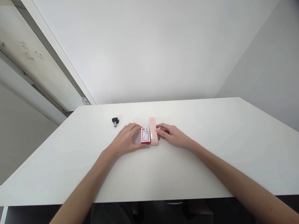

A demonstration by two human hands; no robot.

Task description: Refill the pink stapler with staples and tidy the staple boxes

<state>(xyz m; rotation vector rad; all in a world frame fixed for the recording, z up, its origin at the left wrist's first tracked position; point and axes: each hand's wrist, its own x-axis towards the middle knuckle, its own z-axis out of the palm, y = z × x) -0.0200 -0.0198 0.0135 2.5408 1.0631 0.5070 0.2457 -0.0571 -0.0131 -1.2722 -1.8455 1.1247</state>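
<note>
A small red and white box [145, 136] lies on the table, with my left hand [127, 140] around it, thumb at its near edge and fingertips at its far edge. Right beside the box is a long pink stapler [153, 132], lengthwise away from me. My right hand [173, 135] has its thumb and curled fingers on the stapler's right side; some of these fingertips are partly hidden. Farther back on the left lies a small black object with a silver tip [115, 121], apart from both hands.
The white table [198, 174] narrows toward a white wall [151, 53] at its far edge. A grey wall [268, 68] borders it on the right. To the left are a door frame and a stained pale panel [35, 53]. Below the near edge my legs show dimly.
</note>
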